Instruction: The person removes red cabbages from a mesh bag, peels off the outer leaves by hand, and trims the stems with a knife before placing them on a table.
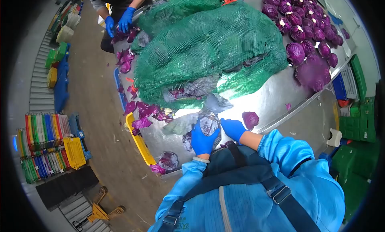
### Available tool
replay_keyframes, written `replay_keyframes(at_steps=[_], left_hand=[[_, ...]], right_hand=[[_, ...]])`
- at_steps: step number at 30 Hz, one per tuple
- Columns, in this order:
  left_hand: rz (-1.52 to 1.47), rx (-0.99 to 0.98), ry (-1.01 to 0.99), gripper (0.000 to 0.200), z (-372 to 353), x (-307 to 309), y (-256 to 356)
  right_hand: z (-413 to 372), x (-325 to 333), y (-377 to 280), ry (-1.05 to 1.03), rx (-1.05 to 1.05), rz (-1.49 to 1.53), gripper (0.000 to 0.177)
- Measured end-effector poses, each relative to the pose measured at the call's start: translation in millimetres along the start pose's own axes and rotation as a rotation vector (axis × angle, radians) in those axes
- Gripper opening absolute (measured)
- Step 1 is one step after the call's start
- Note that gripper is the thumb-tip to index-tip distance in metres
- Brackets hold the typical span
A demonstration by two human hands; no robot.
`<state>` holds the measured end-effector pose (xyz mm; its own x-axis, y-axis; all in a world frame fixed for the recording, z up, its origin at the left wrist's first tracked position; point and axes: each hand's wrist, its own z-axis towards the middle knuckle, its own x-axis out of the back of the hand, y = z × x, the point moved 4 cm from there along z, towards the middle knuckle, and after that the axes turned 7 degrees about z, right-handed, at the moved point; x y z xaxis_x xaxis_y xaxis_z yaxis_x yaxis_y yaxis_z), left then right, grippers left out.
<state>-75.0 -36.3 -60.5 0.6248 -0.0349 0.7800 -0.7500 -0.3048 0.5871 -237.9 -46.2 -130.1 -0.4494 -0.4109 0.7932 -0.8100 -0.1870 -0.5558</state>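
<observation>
My left hand, in a blue glove, is wrapped around a purple cabbage with loose greyish outer leaves, close to the table's near edge. Against that cabbage's right side is my right hand, also blue-gloved, its fingers closed; whatever they grip is too small to make out. An outer leaf spreads out just beyond both hands. A paler leaf lies left of the cabbage. To the right of my right hand sits a loose purple leaf piece.
Large green mesh sacks of cabbages cover the middle of the metal table. Many peeled purple cabbages are piled at right. Purple trimmings lie along the left edge, beside a yellow bin. A co-worker's gloved hands handle leaves at upper left.
</observation>
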Motion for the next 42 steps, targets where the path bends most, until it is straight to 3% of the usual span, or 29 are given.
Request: replay_keyframes(at_steps=[2,5,8,11,12,13,15,16,20,23,24,27,30,33,36,39,40,42], left_hand=[[0.018,-0.029,-0.003,0.088,1.9,-0.4,-4.7],[0.078,0.218,-0.466,0.075,7.4,-21.2,-61.9],[-0.438,-0.058,-0.275,0.060,2.7,-1.1,-82.2],[-0.618,0.182,-0.065,0.052,-16.2,24.8,-101.3],[-1.219,0.330,0.247,0.049,-19.8,27.7,-112.2],[-1.105,0.156,0.235,0.045,-11.3,38.1,-132.9],[-0.631,0.003,0.110,0.037,-2.4,62.0,-120.4],[-0.611,-0.030,0.029,0.029,-0.2,69.5,-110.1],[-0.181,-0.154,0.535,0.024,7.5,93.2,-83.6],[-0.124,-0.016,0.434,0.031,24.7,85.6,-62.7],[0.039,0.062,0.297,0.056,25.0,69.0,-68.5],[-0.262,0.308,0.065,0.075,15.9,23.7,-98.1],[-0.208,0.575,-0.169,0.096,6.0,15.2,-111.6],[-0.236,0.510,-0.233,0.100,-2.9,15.6,-126.2],[-0.311,0.241,-0.199,0.078,-5.9,-2.6,-175.4],[-0.246,0.062,-0.140,0.067,-16.7,60.8,-152.6],[-0.104,0.049,-0.186,0.059,-15.5,77.7,-143.8],[-0.701,0.194,-0.038,0.058,-27.0,71.9,-181.7]], right_hand=[[4.5,-5.1,8.3,-0.034,-0.008,0.058,0.016],[-6.0,-5.2,7.7,-0.063,0.050,0.340,0.018],[-1.0,1.2,-16.0,-0.134,-0.032,0.331,0.020],[24.1,-17.4,-19.0,-0.157,-0.022,0.282,0.021],[35.7,-28.2,-17.3,-0.165,-0.024,0.266,0.021],[44.7,-38.6,-20.3,-0.127,0.009,0.290,0.021],[50.1,-53.8,-23.5,-0.074,0.073,0.327,0.021],[53.0,-33.0,-43.0,-0.102,0.076,0.229,0.022],[67.5,-26.7,-82.2,-0.096,0.153,0.073,0.020],[55.2,-24.7,-101.3,-0.116,0.186,0.096,0.019],[51.7,-22.2,-103.0,-0.130,0.177,0.138,0.019],[54.9,-27.1,-91.3,-0.167,0.143,0.179,0.019],[54.7,-29.9,-85.2,-0.172,0.144,0.225,0.020],[56.5,-34.7,-81.9,-0.242,0.069,0.209,0.020],[62.1,-37.0,-78.6,-0.244,0.072,0.196,0.021],[63.9,-46.7,-76.4,-0.231,0.082,0.195,0.022],[65.0,-43.7,-80.5,-0.237,0.076,0.183,0.022],[70.6,-38.7,-86.7,-0.245,0.070,0.162,0.021]])
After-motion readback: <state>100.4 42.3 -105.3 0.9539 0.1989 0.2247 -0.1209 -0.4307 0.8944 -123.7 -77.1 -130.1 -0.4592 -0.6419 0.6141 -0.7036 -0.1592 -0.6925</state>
